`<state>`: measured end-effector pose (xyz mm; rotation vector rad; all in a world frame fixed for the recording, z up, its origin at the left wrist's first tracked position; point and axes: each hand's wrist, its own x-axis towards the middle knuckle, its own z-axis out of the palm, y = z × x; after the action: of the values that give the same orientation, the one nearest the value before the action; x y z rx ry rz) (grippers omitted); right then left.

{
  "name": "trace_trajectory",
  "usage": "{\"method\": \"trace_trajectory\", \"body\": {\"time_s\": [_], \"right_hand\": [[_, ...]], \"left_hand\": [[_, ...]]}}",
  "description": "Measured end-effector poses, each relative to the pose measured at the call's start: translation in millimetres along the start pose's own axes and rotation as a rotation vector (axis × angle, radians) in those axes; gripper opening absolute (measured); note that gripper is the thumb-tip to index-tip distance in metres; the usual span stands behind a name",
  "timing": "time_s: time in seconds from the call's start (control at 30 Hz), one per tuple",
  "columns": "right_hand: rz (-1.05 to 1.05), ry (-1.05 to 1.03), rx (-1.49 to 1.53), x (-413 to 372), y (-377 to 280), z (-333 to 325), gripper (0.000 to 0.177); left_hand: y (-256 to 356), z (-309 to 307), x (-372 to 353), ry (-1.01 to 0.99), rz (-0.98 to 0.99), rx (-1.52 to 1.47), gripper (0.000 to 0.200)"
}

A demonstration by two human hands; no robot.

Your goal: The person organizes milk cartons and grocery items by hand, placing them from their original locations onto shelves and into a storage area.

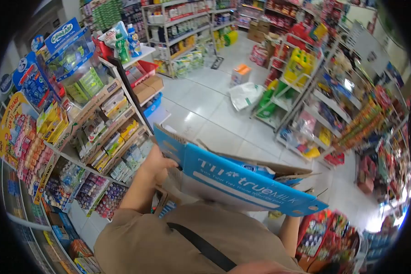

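Note:
A blue and white cardboard milk carton box (242, 182), printed "TH true MILK", is held in front of my chest, slanting down to the right. Its top flaps stand open, and some blue packaging (255, 170) shows inside. My left hand (159, 163) grips the box's left end, thumb against the cardboard and the other fingers mostly hidden. On the right, my forearm reaches up behind the box's lower right corner, which hides my right hand.
Close on my left stands a display rack (89, 157) of small packets. Shelves (322, 102) of packaged goods line the right. A white plastic bag (246, 96) and an orange-topped carton (240, 75) lie on the tiled floor ahead. Red baskets (322, 235) stand at lower right.

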<state>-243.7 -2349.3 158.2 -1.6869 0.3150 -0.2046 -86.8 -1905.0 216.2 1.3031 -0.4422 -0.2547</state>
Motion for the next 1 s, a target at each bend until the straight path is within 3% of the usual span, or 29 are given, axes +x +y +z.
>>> {"method": "trace_trajectory", "body": {"time_s": [0.1, 0.23, 0.5, 0.73, 0.9, 1.0], "right_hand": [[-0.008, -0.053, 0.025, 89.7, 23.7, 3.7, 0.035], [-0.025, -0.171, 0.032, 221.8, 42.6, 4.9, 0.035], [-0.095, -0.384, -0.015, 464.5, 13.2, -16.1, 0.036], [-0.104, -0.523, -0.028, 600.3, 11.7, 8.2, 0.036], [-0.092, -0.550, -0.013, 679.3, 21.7, 49.1, 0.036], [-0.115, -0.528, -0.016, 731.9, 9.4, 75.0, 0.037]], "left_hand": [[-9.9, 9.4, 36.9, 0.106, 0.120, -0.017, 0.085], [-47.1, 5.3, 89.5, 0.275, 0.131, 0.017, 0.086], [-67.9, 36.5, 222.2, 0.556, 0.216, 0.053, 0.080], [-83.4, 42.4, 284.4, 0.702, 0.272, 0.078, 0.066], [-105.8, -2.5, 340.0, 0.784, 0.230, 0.121, 0.067], [-101.4, -35.5, 394.4, 0.733, 0.255, 0.149, 0.067]]}}
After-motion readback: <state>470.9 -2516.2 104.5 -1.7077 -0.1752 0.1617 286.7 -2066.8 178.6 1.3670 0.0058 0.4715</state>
